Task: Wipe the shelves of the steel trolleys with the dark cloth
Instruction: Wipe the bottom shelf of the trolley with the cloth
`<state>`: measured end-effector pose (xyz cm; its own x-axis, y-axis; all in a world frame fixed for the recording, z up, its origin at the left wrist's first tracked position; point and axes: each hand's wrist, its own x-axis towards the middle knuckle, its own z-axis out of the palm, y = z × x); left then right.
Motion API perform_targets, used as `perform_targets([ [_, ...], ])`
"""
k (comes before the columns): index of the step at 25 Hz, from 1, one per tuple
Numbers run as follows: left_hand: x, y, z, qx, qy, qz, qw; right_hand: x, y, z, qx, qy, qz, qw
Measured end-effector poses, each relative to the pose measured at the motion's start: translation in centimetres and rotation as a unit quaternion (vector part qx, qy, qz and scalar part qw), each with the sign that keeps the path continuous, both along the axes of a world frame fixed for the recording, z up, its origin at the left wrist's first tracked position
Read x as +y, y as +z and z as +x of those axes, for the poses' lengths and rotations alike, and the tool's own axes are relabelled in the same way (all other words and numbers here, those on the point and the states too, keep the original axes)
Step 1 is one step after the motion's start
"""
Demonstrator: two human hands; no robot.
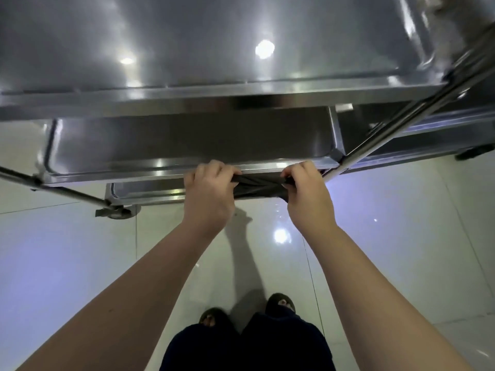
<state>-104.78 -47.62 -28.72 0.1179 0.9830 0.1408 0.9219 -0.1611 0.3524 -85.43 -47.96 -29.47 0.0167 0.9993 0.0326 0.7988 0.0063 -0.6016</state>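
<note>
The white tiled floor [80, 263] fills the lower part of the view, and the person stands on it in front of a steel trolley [214, 103]. The trolley has three levels. The top shelf [187, 44] is the widest in the picture and shines with lamp reflections. Below it is the middle shelf [187, 140], darker and in shadow, and under that only a strip of the bottom shelf [150, 190] shows. A second trolley [428, 129] stands just beside it on the right, behind a slanted steel post [401, 113].

Both arms reach forward to the near rim of the middle shelf. The left hand [209, 194] is clenched on one end of the dark cloth [258, 184] and the right hand [308, 199] is clenched on the other end. The cloth is pulled into a tight, wrinkled band between them, just at the rim. I cannot tell if it already touches the steel.

It seems the step in hand is to open or fold the cloth before wiping this shelf. To do it well, I think the person should make a flat pad, not a rope, so more fabric meets the steel. One hand can then press it flat and go in long overlapping strokes from the far side toward the rim, and also into the rounded corners. The other hand could hold the post, because the trolley stands on a wheel [117, 211] and may roll away under pressure.
</note>
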Motion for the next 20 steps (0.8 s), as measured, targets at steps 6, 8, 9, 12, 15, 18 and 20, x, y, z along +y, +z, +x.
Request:
perform_targets([
  [6, 7.6, -8.9, 2.3, 0.008, -0.025, 0.038, 0.999, 6.3, -8.8, 3.5, -0.070, 0.026, 0.116, 0.990],
  [8, 12.2, -10.8, 3.4, 0.013, 0.010, 0.019, 1.000, 11.1, -10.6, 3.9, -0.141, 0.003, 0.117, 0.983],
  [9, 14.4, -11.7, 4.0, 0.035, 0.026, -0.009, 0.999, 13.5, -11.4, 3.8, -0.175, 0.000, 0.094, 0.980],
  [12, 18.2, -15.5, 4.9, 0.068, 0.029, -0.051, 0.996, 17.5, -14.0, 3.0, -0.248, -0.022, -0.002, 0.969],
  [15, 19.3, -18.0, 2.7, -0.054, 0.070, -0.001, 0.996, 15.8, -16.7, 1.3, -0.251, -0.032, 0.078, 0.964],
  [18, 20.2, -19.2, -0.2, 0.013, 0.056, -0.013, 0.998, 13.6, -18.5, -0.9, -0.248, 0.068, -0.015, 0.966],
  [20, 20.9, -20.0, -0.9, 0.098, 0.004, -0.059, 0.993, 15.0, -18.6, 1.7, -0.270, 0.073, -0.070, 0.957],
])
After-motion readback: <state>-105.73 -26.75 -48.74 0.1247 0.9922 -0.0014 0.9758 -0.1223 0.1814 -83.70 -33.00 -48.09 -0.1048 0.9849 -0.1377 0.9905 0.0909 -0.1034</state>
